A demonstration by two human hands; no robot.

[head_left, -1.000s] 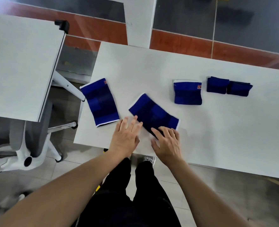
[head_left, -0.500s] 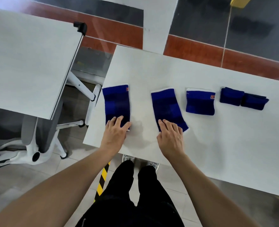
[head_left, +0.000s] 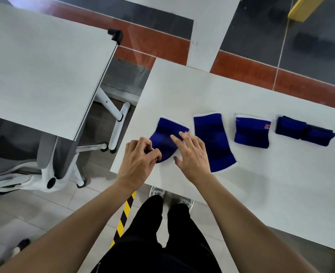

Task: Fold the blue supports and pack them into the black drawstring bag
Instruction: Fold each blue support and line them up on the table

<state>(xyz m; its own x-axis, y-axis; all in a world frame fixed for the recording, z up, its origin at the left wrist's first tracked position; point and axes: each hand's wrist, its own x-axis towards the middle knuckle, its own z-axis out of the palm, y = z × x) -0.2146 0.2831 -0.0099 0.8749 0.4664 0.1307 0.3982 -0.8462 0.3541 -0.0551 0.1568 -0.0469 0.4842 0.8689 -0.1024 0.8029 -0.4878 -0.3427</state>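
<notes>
White table (head_left: 182,91), blue supports in a row: left hand (head_left: 138,162) pinches leftmost support (head_left: 164,138) at its near edge, right hand (head_left: 192,154) presses it with spread fingers, mid-fold. Next support (head_left: 214,142) lies flat, folded supports (head_left: 251,133) further right. Black bag unseen, packing probably all left

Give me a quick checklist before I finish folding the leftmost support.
1. Left hand grips the near end of the leftmost support, lifting it: ok.
2. Right hand lies with straight fingers on that support, holding it down: ok.
3. Support lies fully on the table, close to its left edge: ok.
4. Neighbouring flat support clear of the fold: cannot tell, since the right hand covers its left edge.
5. Black drawstring bag ready within reach: not ok, it is not in view.
</notes>
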